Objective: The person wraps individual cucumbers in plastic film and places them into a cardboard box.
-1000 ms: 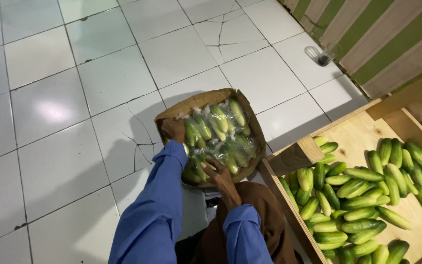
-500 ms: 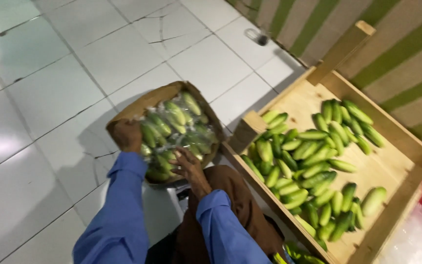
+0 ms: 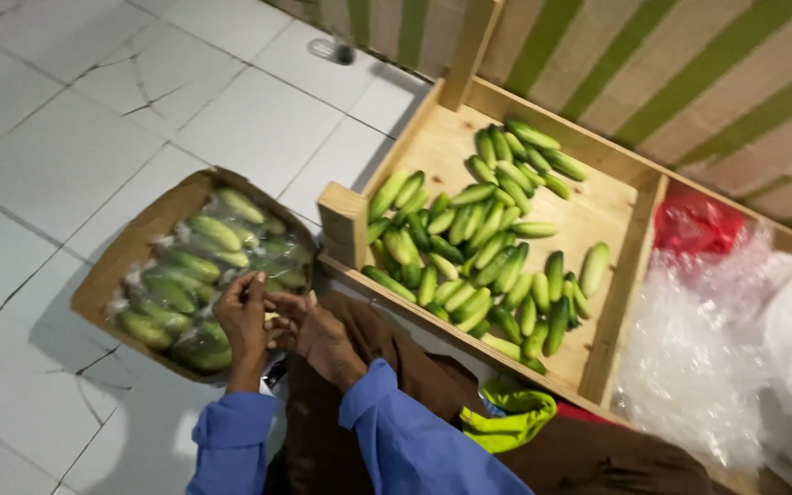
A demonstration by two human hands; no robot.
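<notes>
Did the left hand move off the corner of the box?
Yes. The left hand left the far corner of the box and came in toward the right hand, over the bagged cucumbers.

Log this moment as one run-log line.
left hand: at plastic over cucumbers in cardboard box | right hand: beside it | wooden crate: loose cucumbers

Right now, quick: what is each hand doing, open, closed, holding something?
Left hand: fingers curled at the clear plastic over the cucumbers in the cardboard box; a firm grip cannot be told.
Right hand: partly closed beside it; holding anything cannot be told.
</notes>
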